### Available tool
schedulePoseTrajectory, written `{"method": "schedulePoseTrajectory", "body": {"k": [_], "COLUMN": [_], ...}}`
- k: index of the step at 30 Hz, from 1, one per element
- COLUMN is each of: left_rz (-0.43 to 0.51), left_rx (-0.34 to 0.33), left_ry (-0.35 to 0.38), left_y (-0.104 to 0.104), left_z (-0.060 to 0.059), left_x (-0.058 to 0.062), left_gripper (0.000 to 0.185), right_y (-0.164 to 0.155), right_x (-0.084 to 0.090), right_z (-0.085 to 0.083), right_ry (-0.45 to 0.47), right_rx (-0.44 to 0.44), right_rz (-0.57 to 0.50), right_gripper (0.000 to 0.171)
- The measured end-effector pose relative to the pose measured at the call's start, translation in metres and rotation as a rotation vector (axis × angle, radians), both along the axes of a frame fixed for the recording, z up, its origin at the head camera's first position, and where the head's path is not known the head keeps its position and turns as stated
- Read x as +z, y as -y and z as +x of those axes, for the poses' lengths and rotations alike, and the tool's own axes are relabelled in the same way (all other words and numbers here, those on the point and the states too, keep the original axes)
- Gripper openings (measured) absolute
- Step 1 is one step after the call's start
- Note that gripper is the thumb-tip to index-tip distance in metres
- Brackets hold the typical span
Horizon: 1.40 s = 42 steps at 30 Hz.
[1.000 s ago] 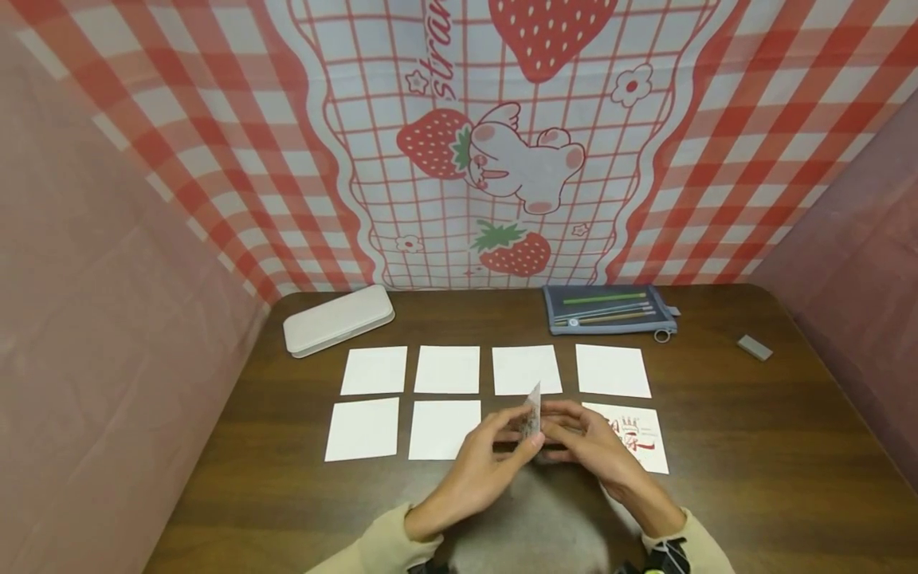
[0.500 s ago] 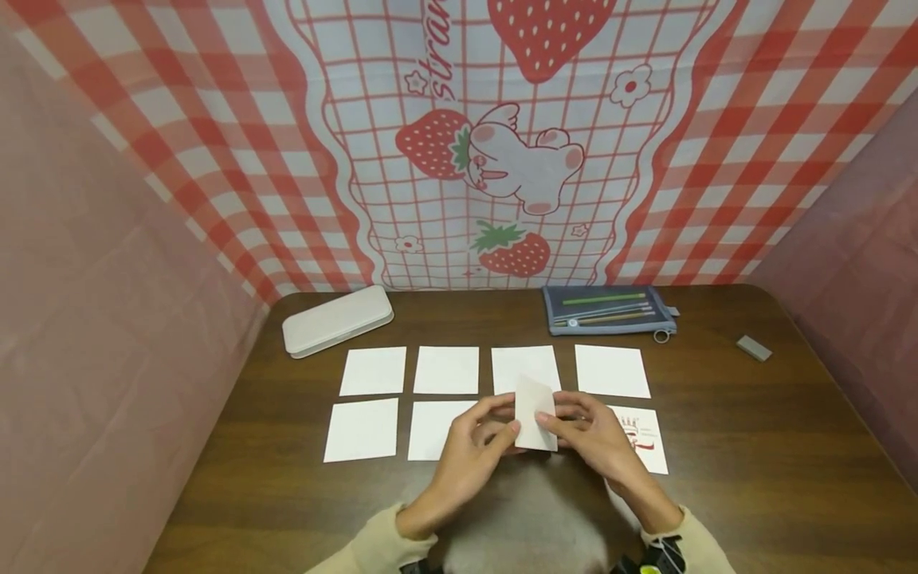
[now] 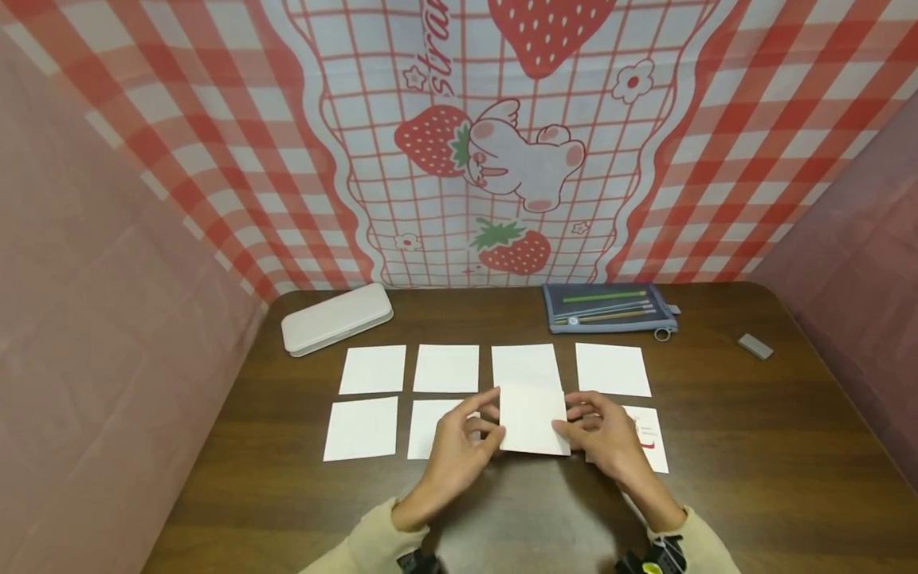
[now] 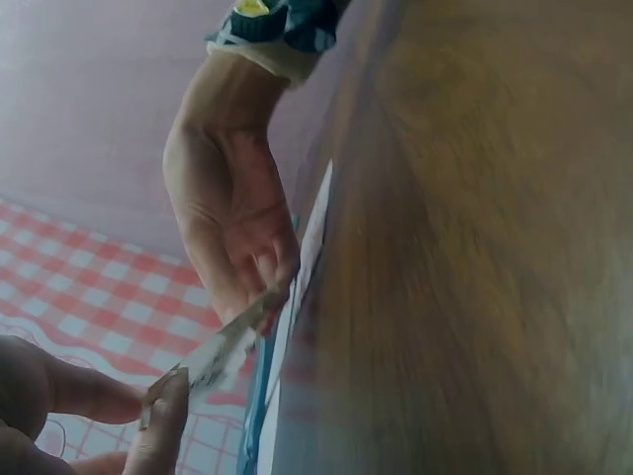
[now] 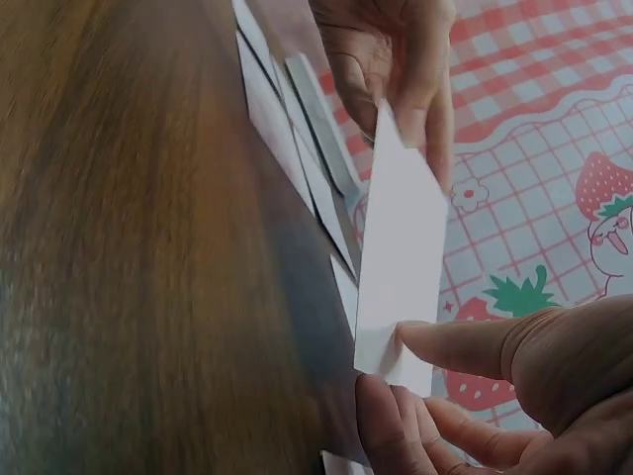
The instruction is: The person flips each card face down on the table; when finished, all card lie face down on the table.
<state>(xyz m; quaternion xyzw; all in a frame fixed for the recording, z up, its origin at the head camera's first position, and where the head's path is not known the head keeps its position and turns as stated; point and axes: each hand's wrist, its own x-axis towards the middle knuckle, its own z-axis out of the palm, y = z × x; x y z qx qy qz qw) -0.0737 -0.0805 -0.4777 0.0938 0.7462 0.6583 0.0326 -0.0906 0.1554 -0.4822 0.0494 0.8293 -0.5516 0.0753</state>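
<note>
head view: blank white card

White cards lie on the dark brown wooden table; the backdrop cloth is red-white checked with strawberries.

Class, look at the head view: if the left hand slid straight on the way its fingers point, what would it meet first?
Most likely the white card that the left hand already pinches with the right hand; beyond it, probably the upper row's third card, though depth is unclear.

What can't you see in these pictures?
- Head view: the held card shows only its blank side; its other face is turned away.
- Head view: the printed card is partly covered by the right hand.
- Left wrist view: blurred; table detail lost.
</note>
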Motion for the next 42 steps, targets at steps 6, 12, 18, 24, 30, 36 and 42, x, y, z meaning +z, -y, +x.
{"method": "schedulePoseTrajectory", "body": {"k": [6,12,18,24,30,36,42], "left_rz": [-0.221,-0.338,-0.361,-0.359,-0.386,-0.396,-0.417], "left_rx": [0.022,-0.013,-0.042,-0.068,-0.079,-0.082,-0.076], "left_ry": [-0.078,-0.133,-0.123,-0.069,-0.056,-0.027,-0.051], "left_y": [0.001,0.002,0.002,0.002,0.003,0.005,0.008], "left_z": [-0.004,-0.008,-0.009,-0.011,-0.012,-0.011,-0.010], "left_x": [-0.006,-0.011,-0.013,-0.013,-0.012,-0.008,-0.005], "left_gripper": [0.052,0.054,0.052,0.049,0.048,0.050,0.049], "right_y": [-0.002,-0.003,-0.002,-0.002,-0.003,-0.004,-0.009], "right_x": [-0.002,-0.003,-0.002,0.000,-0.001,0.000,0.005], "right_z": [-0.001,-0.005,-0.007,-0.009,-0.011,-0.013,-0.012], "right_ry": [-0.022,-0.049,-0.047,-0.071,-0.088,-0.115,-0.115], "right_rx": [-0.006,0.002,0.019,0.050,0.063,0.064,0.065], "right_rz": [0.046,0.101,0.144,0.192,0.281,0.338,0.334], "right_gripper": [0.044,0.038,0.036,0.038,0.037,0.035,0.035]}}
